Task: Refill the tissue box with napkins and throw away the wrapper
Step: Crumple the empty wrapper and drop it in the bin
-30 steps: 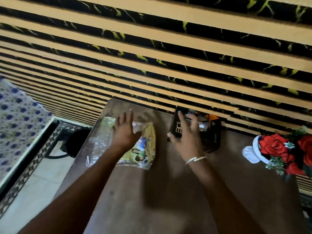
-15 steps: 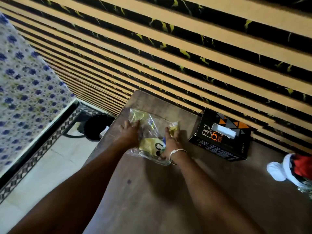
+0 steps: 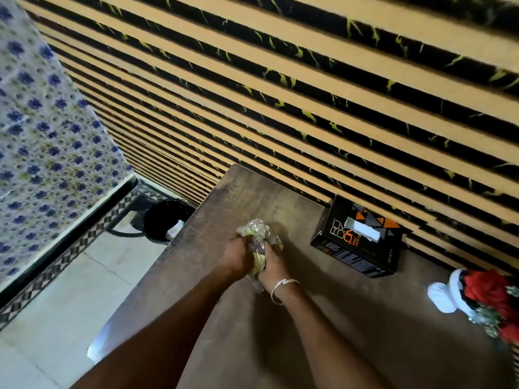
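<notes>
Tissue box point(image 3: 358, 237): black carton with orange lettering, standing at the back of the table against the wall. White napkin point(image 3: 363, 231) showing through the slot in its top.

Bin point(image 3: 164, 220): black, round, on the floor just beside the table's left edge. A pale scrap lies inside; other contents cannot be told.

Wrapper point(image 3: 257, 241): clear plastic with yellow print, scrunched into a wad, held over the table to the left of the tissue box and apart from it.

Left hand point(image 3: 237, 255): fingers curled closed around the left side of the wrapper.

Right hand point(image 3: 271, 262): fingers closed on the right side of the wrapper, pressed toward the left hand; silver bangle point(image 3: 282, 287) at the wrist.

Vase point(image 3: 446, 293): white, at the table's right edge, holding red flowers point(image 3: 486, 287).

Table point(image 3: 238, 332): dark brown wood-grain top, its far edge touching the wall.

Wall point(image 3: 280, 94): tan slats alternating with black bands veined in yellow.

Cloth point(image 3: 42, 136): white with blue flower print, upper left.

Floor point(image 3: 70, 290): pale tiles with a patterned border.
</notes>
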A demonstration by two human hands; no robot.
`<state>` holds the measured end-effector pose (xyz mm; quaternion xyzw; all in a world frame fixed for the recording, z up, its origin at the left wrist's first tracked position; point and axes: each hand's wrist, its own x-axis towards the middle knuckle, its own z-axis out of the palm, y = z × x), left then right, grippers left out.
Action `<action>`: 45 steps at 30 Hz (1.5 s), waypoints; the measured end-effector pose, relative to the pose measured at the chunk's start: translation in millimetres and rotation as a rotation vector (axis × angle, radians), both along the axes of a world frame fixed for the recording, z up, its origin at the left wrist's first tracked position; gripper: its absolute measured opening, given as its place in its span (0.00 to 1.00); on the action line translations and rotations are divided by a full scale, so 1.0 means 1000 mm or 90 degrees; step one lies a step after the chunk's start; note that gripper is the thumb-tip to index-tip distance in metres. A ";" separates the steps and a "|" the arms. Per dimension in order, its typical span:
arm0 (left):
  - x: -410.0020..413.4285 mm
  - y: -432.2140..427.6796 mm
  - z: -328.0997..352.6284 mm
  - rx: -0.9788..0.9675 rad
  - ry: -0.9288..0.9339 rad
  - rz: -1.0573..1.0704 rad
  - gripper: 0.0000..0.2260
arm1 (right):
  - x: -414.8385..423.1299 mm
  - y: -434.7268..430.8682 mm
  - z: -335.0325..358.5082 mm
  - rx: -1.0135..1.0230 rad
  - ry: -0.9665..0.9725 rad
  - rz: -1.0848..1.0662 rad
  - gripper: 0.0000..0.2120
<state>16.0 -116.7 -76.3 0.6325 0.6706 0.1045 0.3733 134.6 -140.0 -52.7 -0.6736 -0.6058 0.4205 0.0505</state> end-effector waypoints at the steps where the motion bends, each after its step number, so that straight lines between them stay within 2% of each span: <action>1: -0.001 -0.005 0.007 0.005 -0.002 0.004 0.14 | -0.003 -0.005 0.009 0.006 0.012 0.000 0.33; 3: -0.007 -0.014 0.023 0.012 0.010 0.018 0.14 | -0.010 -0.012 0.027 0.015 0.017 0.013 0.32; 8: -0.040 -0.044 0.068 0.079 0.011 0.106 0.10 | -0.045 -0.028 0.062 0.064 0.016 0.081 0.36; 11: -0.069 -0.065 0.088 0.116 -0.002 0.170 0.11 | -0.075 -0.040 0.075 0.093 0.019 0.136 0.36; 15: -0.105 -0.086 0.103 0.105 -0.007 0.239 0.14 | -0.110 -0.054 0.084 0.130 0.016 0.179 0.34; 24: -0.201 -0.118 0.111 0.142 -0.061 0.304 0.02 | -0.204 -0.070 0.090 0.166 0.037 0.228 0.34; 28: -0.262 -0.130 0.109 0.117 -0.060 0.281 0.00 | -0.261 -0.070 0.077 0.172 0.043 0.230 0.29; 32: -0.343 -0.138 0.099 0.089 -0.123 0.276 0.05 | -0.335 -0.070 0.061 0.158 0.068 0.209 0.26; 35: -0.410 -0.131 0.089 0.076 -0.174 0.262 0.10 | -0.395 -0.059 0.049 0.142 0.093 0.169 0.26; 38: -0.455 -0.112 0.082 0.062 -0.176 0.220 0.19 | -0.431 -0.043 0.045 0.132 0.100 0.118 0.24; 40: -0.472 -0.093 0.077 0.055 -0.186 0.181 0.18 | -0.445 -0.032 0.042 0.132 0.099 0.075 0.21; 45: -0.483 -0.026 0.061 0.057 -0.172 0.071 0.09 | -0.454 0.012 0.018 0.149 0.048 -0.017 0.19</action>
